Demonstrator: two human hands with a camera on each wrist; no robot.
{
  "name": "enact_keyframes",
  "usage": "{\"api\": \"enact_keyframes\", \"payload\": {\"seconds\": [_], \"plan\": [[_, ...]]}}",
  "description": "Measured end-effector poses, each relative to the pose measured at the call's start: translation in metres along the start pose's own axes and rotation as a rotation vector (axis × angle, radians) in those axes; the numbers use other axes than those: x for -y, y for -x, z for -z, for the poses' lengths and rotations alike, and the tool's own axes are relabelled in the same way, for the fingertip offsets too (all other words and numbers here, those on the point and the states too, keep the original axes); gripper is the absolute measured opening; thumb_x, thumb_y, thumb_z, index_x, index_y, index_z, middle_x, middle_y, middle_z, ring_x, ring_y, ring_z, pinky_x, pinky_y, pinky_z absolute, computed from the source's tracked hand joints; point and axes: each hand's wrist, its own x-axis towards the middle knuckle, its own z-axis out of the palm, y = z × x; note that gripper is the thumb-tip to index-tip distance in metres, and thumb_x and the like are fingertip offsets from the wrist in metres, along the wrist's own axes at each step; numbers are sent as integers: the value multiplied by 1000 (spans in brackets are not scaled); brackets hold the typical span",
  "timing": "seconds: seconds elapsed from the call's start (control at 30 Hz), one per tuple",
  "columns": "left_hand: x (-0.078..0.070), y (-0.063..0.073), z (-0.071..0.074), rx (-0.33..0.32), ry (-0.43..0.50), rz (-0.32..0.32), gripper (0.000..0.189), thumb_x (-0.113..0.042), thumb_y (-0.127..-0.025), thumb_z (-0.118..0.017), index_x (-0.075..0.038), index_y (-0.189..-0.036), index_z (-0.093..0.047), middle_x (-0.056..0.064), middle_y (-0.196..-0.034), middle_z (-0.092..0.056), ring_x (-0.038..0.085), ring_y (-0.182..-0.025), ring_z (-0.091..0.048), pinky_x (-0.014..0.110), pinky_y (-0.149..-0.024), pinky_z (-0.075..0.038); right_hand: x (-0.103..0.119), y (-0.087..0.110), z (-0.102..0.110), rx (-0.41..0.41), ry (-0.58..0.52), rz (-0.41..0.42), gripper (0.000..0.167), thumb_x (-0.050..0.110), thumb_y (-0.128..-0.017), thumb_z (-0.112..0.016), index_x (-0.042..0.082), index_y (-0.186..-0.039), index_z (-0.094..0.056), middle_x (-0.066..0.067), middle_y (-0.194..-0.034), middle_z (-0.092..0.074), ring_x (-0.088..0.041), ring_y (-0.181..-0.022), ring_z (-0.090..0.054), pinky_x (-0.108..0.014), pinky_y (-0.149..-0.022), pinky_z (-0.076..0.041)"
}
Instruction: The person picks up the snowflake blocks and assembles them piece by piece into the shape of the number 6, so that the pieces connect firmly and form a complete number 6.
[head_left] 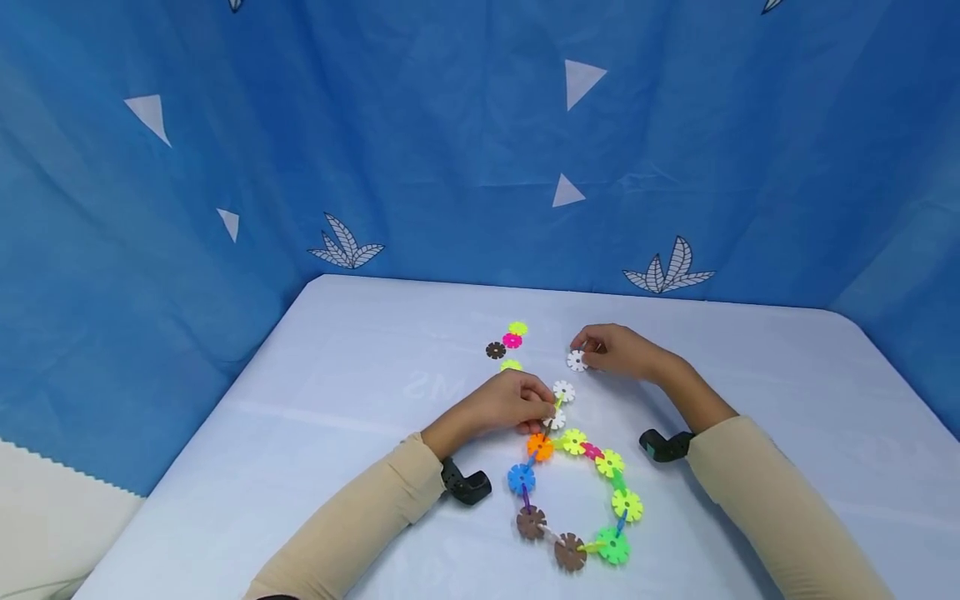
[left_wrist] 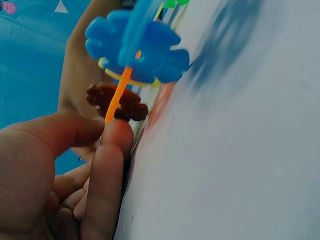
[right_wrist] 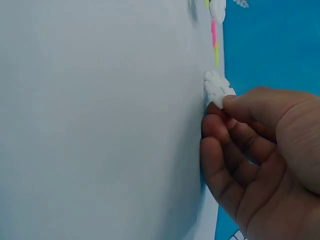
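Observation:
Notched plastic interlocking discs are linked into a ring [head_left: 531,523] on the table, with a short tail leading off its far side. My left hand [head_left: 510,402] pinches the tail between thumb and forefinger, at a white disc [head_left: 557,420] near the orange disc [head_left: 540,447]. Another white disc [head_left: 564,390] stands at the tail's end. In the left wrist view, a blue disc [left_wrist: 160,55] and a brown disc [left_wrist: 117,102] show just beyond the fingertips. My right hand [head_left: 618,350] pinches a loose white disc [right_wrist: 218,89] by its edge, close over the table, beyond and right of the tail.
Beyond my left hand lie several loose discs: a brown one [head_left: 496,350], a pink one [head_left: 512,341] and yellow ones [head_left: 517,328]. A white cloth covers the table [head_left: 337,358]. Blue patterned curtain [head_left: 465,150] hangs behind it and at the sides.

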Motion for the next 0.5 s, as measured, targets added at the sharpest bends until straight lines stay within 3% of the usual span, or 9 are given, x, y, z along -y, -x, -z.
{"api": "enact_keyframes", "payload": {"seconds": [0.23, 0.5], "plan": [[1, -2, 2, 7, 8, -9, 11, -19, -98, -69, -11, -104, -72, 8, -78, -70, 16, -61, -66, 26, -58, -56, 0, 27, -6, 7, 62, 82, 11, 0, -92, -70, 10, -95, -66, 0, -81, -58, -20, -79, -53, -31, -69, -48], [-6, -1, 4, 6, -18, 0, 11, -16, -100, -66, -7, -104, -71, 10, -77, -67, 18, -60, -65, 26, -56, -55, 8, 36, -16, -9, 82, 174, 13, 0, -91, -71, 13, -93, -67, 5, -81, -59, -18, -78, -55, -30, -69, -50]]}}
